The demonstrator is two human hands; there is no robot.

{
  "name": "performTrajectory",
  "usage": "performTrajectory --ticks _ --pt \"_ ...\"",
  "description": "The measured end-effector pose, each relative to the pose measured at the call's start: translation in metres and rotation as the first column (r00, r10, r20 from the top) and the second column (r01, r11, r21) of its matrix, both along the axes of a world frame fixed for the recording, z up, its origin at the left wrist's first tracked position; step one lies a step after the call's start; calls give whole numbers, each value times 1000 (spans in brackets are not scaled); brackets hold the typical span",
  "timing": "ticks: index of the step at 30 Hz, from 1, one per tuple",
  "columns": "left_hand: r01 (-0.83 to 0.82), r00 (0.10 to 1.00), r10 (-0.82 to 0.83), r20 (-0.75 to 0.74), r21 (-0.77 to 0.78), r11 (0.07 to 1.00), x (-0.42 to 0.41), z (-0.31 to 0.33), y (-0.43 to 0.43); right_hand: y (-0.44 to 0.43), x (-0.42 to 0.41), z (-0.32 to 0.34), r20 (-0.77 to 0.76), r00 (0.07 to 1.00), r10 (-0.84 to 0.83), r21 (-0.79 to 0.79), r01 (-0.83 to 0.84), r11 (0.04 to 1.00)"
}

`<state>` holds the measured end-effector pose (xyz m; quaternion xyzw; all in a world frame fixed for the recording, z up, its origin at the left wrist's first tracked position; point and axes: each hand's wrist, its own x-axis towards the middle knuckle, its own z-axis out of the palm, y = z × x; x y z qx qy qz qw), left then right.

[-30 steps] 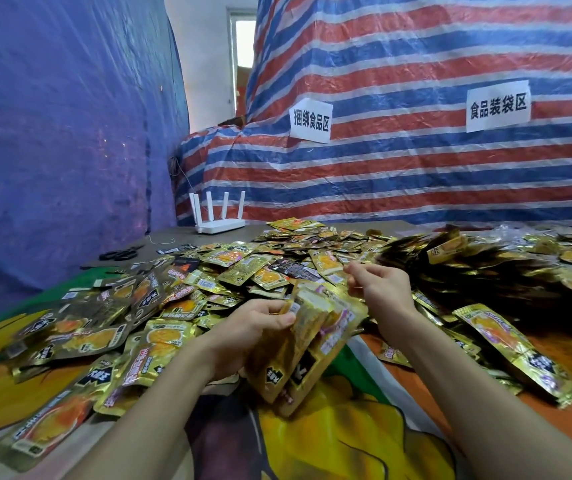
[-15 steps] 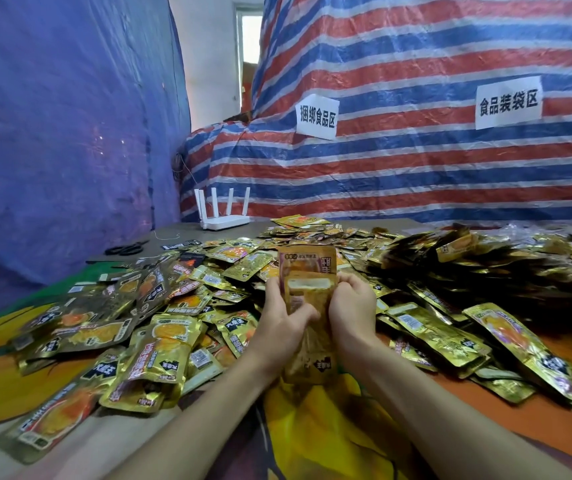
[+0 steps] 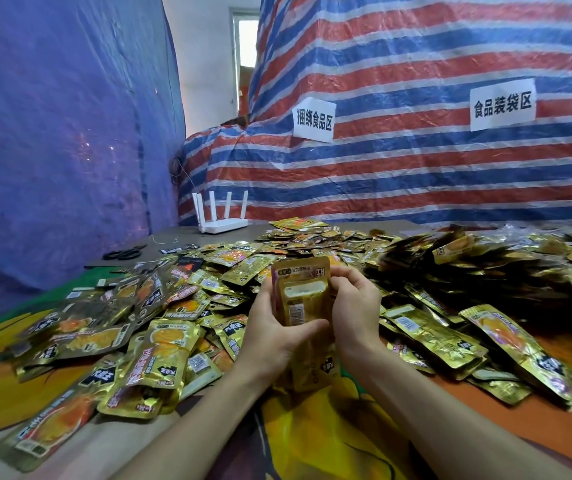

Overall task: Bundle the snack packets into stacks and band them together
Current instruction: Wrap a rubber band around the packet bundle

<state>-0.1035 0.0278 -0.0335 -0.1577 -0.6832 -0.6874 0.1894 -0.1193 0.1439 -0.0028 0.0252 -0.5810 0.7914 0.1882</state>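
Note:
A small stack of gold snack packets (image 3: 301, 296) stands upright at the centre of the table, held between both hands. My left hand (image 3: 272, 336) grips its left side, thumb across the front. My right hand (image 3: 355, 306) grips the right side, fingers curled over the top edge. Loose gold packets (image 3: 160, 327) lie scattered across the table on the left and in the middle. A darker heap of packets (image 3: 450, 268) rises on the right. No band is visible.
A white router (image 3: 222, 223) with antennas stands at the table's back left, black scissors (image 3: 125, 252) lie near it. Striped tarpaulin (image 3: 416, 168) with two paper signs walls the back; blue tarpaulin (image 3: 52, 133) closes the left. A colourful printed cloth (image 3: 329, 427) covers the near table.
A second ago the packets hung tilted and loose in my left hand with my right hand apart. Both hands have since closed on them and squared the stack upright.

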Motion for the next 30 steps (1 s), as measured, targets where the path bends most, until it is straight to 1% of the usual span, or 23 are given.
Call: performTrajectory --ticks 4,8,10,13,16,19,22,25,28,30 --pt "137 988 -141 63 61 989 2 -1 4 1 2 2 -6 1000 -1 -80 0 997" --pt "131 983 -134 124 27 991 2 -2 6 4 2 0 -47 998 37 -110 -42 993" --pt "134 972 -147 185 78 988 1 0 7 5 -2 1 -21 999 50 -91 -51 995" --pt "124 943 -181 278 211 970 0 8 2 12 -8 0 21 997 75 -5 -75 997" --pt "114 909 -212 359 275 955 2 17 -8 21 -12 -5 17 986 168 153 -169 974" --pt "113 868 -253 427 326 939 2 20 -16 24 -15 -7 15 965 260 225 -257 940" --pt "140 842 -307 443 371 918 2 21 -19 23 -14 -6 1 973 232 294 -222 930" --pt "151 848 -297 439 338 929 3 21 -18 21 -11 -6 35 971 239 264 -239 934" --pt "150 845 -285 453 311 938 4 23 -17 19 -10 -6 121 970 212 202 -233 951" --pt "146 834 -276 478 290 946 4 23 -17 20 -12 -6 202 957 210 131 -239 962"
